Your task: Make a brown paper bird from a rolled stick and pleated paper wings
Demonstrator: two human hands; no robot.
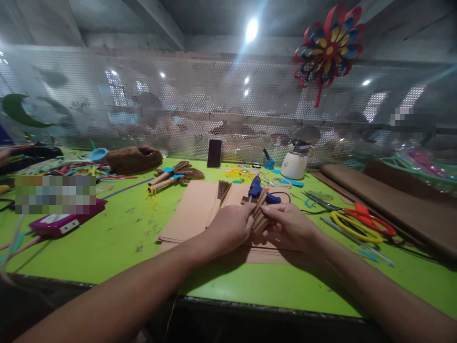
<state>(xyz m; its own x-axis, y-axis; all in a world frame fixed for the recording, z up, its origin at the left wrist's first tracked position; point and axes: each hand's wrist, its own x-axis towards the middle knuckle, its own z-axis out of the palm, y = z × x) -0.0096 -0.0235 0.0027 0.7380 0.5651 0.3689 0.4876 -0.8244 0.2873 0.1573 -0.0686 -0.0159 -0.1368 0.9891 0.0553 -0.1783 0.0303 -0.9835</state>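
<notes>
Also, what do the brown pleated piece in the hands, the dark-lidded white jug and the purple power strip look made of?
The brown pleated piece looks like matte paper or thin card: straight, crisp folds. The white jug: smooth plastic or painted metal; its soft sheen fits either. The purple power strip: likely hard plastic, from its shiny moulded casing.

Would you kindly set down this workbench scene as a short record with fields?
Left hand: on the folded brown piece
Right hand: pinching the same piece
Beyond the hands: blue glue gun
Beneath: tan sheets on a green table
Person's right: scissors with a red handle
Back: dark-screened phone, white jug
</notes>
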